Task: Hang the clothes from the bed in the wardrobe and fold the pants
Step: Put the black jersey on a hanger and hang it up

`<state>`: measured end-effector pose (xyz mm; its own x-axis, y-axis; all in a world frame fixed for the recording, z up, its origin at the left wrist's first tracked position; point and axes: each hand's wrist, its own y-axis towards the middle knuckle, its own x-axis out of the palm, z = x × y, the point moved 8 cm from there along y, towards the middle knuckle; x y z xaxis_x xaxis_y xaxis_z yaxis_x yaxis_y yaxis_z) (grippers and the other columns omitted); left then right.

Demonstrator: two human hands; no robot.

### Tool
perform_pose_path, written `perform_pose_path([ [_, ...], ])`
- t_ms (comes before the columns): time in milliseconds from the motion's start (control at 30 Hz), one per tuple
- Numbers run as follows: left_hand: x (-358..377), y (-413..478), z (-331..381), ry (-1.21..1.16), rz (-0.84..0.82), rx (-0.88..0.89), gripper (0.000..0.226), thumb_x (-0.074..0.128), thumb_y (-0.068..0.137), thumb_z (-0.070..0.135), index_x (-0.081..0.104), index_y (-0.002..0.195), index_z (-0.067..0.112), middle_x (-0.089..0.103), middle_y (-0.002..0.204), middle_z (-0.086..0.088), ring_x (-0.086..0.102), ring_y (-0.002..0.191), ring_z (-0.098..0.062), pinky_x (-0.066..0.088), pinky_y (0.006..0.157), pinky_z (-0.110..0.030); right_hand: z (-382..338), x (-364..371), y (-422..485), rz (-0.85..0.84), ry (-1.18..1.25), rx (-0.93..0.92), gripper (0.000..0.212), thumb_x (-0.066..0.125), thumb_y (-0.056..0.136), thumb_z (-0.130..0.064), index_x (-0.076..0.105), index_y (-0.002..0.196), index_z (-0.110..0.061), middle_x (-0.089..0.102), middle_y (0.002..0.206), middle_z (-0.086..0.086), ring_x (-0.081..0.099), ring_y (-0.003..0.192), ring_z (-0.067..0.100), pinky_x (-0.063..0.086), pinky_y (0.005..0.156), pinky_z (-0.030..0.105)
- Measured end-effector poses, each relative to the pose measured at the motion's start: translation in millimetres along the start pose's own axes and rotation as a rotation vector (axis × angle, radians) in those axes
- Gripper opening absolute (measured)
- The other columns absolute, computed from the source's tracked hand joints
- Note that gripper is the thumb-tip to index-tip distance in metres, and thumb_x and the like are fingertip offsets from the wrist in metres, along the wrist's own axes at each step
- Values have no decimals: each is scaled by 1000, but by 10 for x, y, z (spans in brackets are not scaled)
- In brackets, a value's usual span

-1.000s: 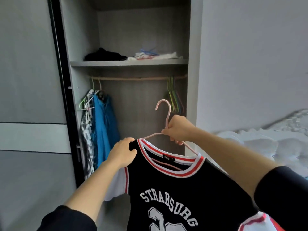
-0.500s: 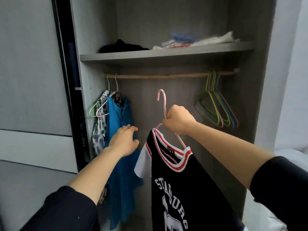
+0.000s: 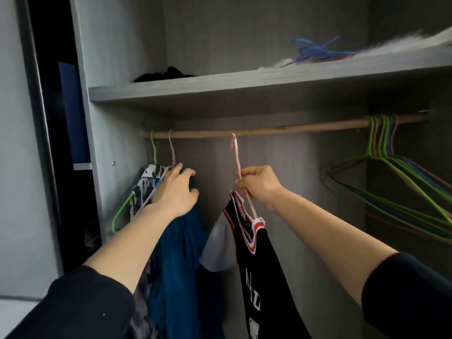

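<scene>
grips pink wire hanger (image 3: 237,157) with black red-trimmed jersey (image 3: 259,265) in right hand (image 3: 259,185) beneath wooden rail (image 3: 281,129); presses relaxed left hand (image 3: 175,192) against blue garment (image 3: 181,253).

Finds on the grey wardrobe shelf (image 3: 244,81) a crumpled black garment (image 3: 166,73) at left and, well apart at right, blue hangers (image 3: 318,53) against white fabric (image 3: 403,45). Finds on the wooden rod (image 3: 293,128) beneath it two hooked hangers at the left end bearing a patterned garment (image 3: 144,182) and a blue garment (image 3: 181,253), and bunched empty hangers (image 3: 381,143) at the right end. Cannot tell whether the pink hanger (image 3: 236,152) at mid-rod, carrying a black jersey (image 3: 264,265), sits on the rod or just under it.
</scene>
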<state>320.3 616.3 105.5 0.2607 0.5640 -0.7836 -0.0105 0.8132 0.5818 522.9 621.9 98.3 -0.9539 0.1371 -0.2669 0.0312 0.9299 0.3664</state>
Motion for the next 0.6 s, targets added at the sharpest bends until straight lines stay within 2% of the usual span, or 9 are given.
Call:
perform_pose_path([
  [100,-93,460,-229,-8,87,25,53,50,94,27,33,143,21,18,157,-7,20,142,-26,29,112,-40,-67,236,358,23,92,-10,24,56,86,6,67,83,-15,61,71,8,55,59,15,50,57,23],
  [200,-236,873,-402,-37,196,13,57,48,95,28,27,147,19,25,153,-11,26,138,-29,33,106,-42,-164,442,677,33,109,-72,25,59,86,2,69,104,-13,66,84,8,61,70,16,54,71,28],
  [267,-307,1118,-477,-44,246,10,58,47,95,29,26,148,19,26,152,-13,25,139,-32,32,107,-43,-247,561,884,52,119,-103,28,61,87,-2,67,111,-15,68,90,8,65,76,18,57,76,30],
  [367,-354,1393,-567,-43,257,5,55,44,96,30,28,148,25,23,155,-11,22,141,-32,27,111,-42,-381,758,1148,50,138,-113,21,58,88,-4,65,97,-22,66,84,6,64,78,20,57,79,34],
  [467,-320,1532,-630,28,252,36,47,39,98,31,36,145,25,35,148,-11,34,133,-34,32,107,-41,-431,986,1364,35,119,-100,24,55,88,-1,62,81,-23,62,73,5,61,67,19,56,77,37],
  [600,-290,1549,-671,95,324,92,45,38,97,30,41,142,25,46,137,-10,45,124,-34,39,99,-42,-358,1216,1531,23,75,-76,19,53,89,0,65,93,-14,62,74,6,64,69,22,59,75,36],
])
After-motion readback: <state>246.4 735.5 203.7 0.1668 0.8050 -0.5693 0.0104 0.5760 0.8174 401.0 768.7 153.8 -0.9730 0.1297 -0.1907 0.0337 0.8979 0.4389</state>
